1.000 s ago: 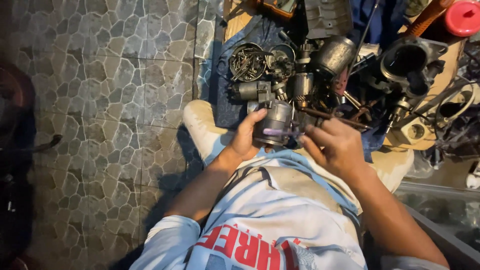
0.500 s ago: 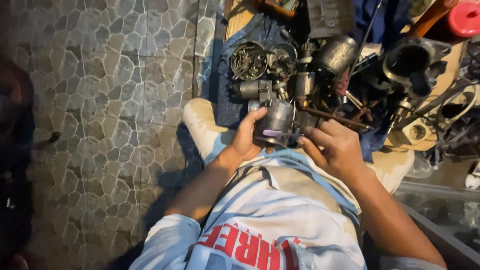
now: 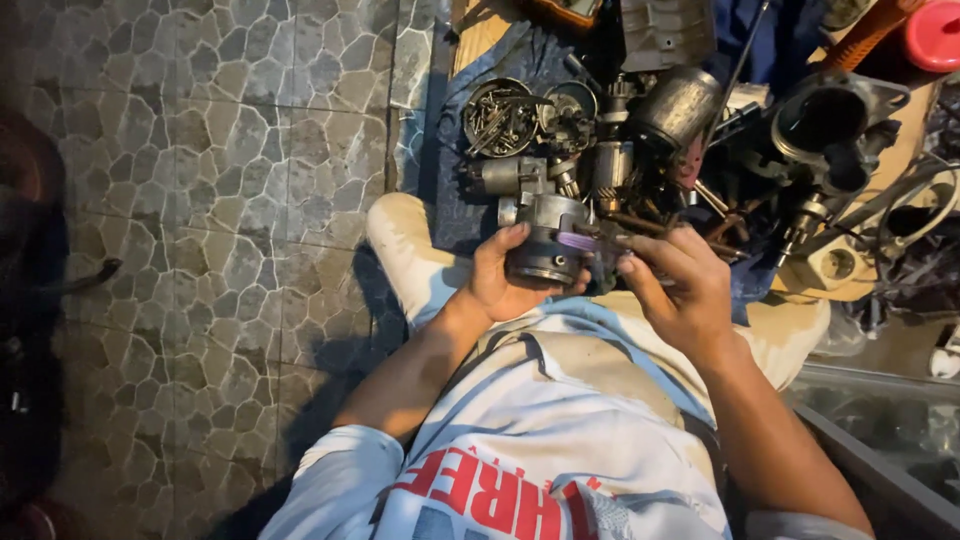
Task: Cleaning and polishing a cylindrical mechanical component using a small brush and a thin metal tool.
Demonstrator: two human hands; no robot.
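Your left hand (image 3: 497,283) has crept a little further around the grey metal carburetor body (image 3: 549,240) since half a second ago, the fingers now curled over its near rim, and the part sits slightly lower toward your lap; that reads as a firmer hold for close work on it, not a put-down. Your left hand is closed around the carburetor body from the left and underneath. Your right hand (image 3: 678,285) is curled against its right side, thumb and forefinger pinched at a small purple piece (image 3: 578,241) on the housing, though whether they actually grip that piece or only press on it is hard to make out. The carburetor body hangs above your knees, just in front of the pile of engine parts (image 3: 680,130), with the round tin of screws (image 3: 497,117) just beyond it and the dark cast housing (image 3: 830,125) well off to its right. The underside of the carburetor body is hidden by your palm, and the parts behind it blur into shadow.
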